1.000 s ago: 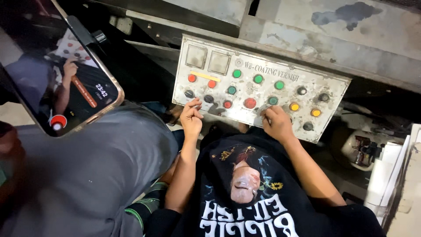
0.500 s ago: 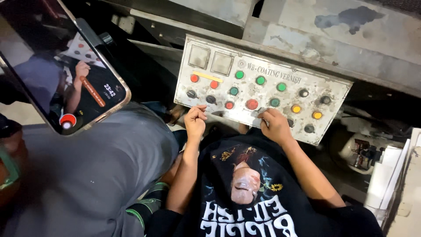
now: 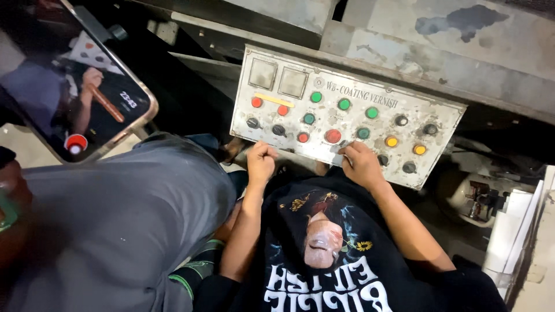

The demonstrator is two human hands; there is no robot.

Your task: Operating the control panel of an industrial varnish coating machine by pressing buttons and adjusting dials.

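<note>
A worn grey control panel (image 3: 324, 75) carries red, green and yellow push buttons, black knobs and two square windows. My left hand (image 3: 261, 163) is curled into a fist just below the panel's lower edge, under a black knob (image 3: 278, 130). My right hand (image 3: 363, 164) rests on the lower edge, its bent fingertips on the panel face beside a large red button (image 3: 332, 136). Neither hand holds anything. My black printed T-shirt (image 3: 324, 260) fills the bottom of the view.
Another person in grey clothing (image 3: 115, 225) stands close at my left and holds up a phone (image 3: 75, 86) with its screen lit. The grey machine body (image 3: 439, 52) runs behind the panel. White stacked sheets (image 3: 514, 231) and a pale motor part (image 3: 474, 196) are at the right.
My left hand has dropped from the lower buttons and closed into a fist. My right hand has stayed at the panel's lower edge. The other person's phone has shifted slightly.
</note>
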